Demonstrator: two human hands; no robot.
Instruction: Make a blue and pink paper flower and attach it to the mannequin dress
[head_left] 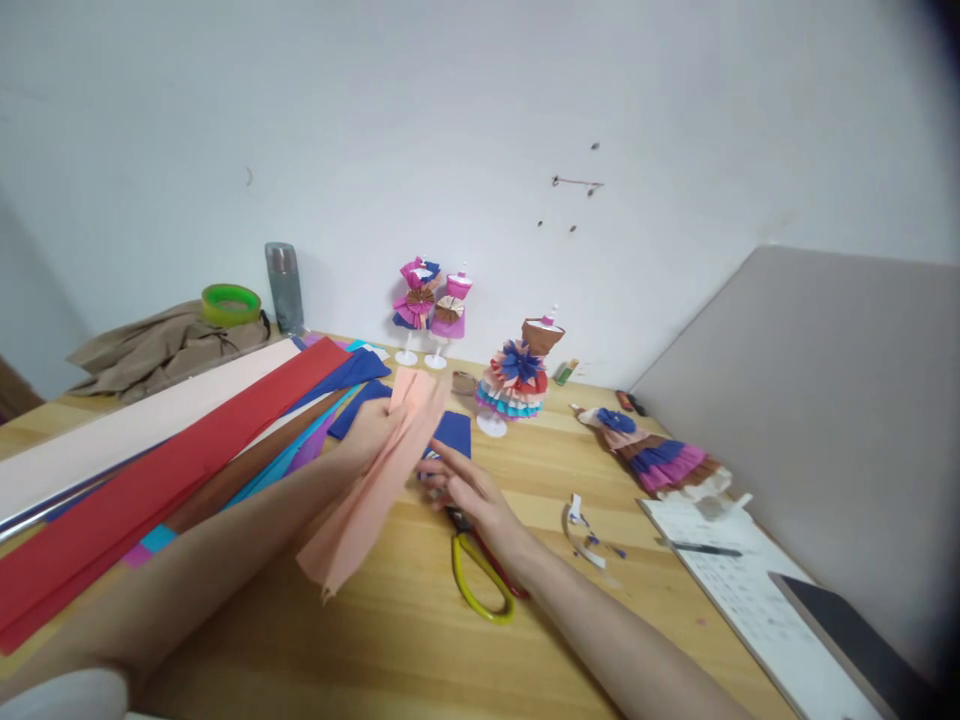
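A folded strip of peach crepe paper (375, 490) is pinched in my left hand (377, 430), its lower end hanging towards the table's front. My right hand (472, 497) is just right of the strip, slightly blurred, with its fingers apart and nothing visible in them. Beneath that hand lie scissors (484, 590) with a yellow and a red handle; their blades are mostly hidden by the hand. Behind both hands a blue paper piece (452, 433) rests on the table.
Long paper strips, including a red one (187, 470), spread across the left. Small mannequins in paper dresses (517, 380) stand at the back. Right are a flat paper dress (660, 455), scraps (589, 540), a written sheet (742, 590) and a dark tablet-like object (855, 640).
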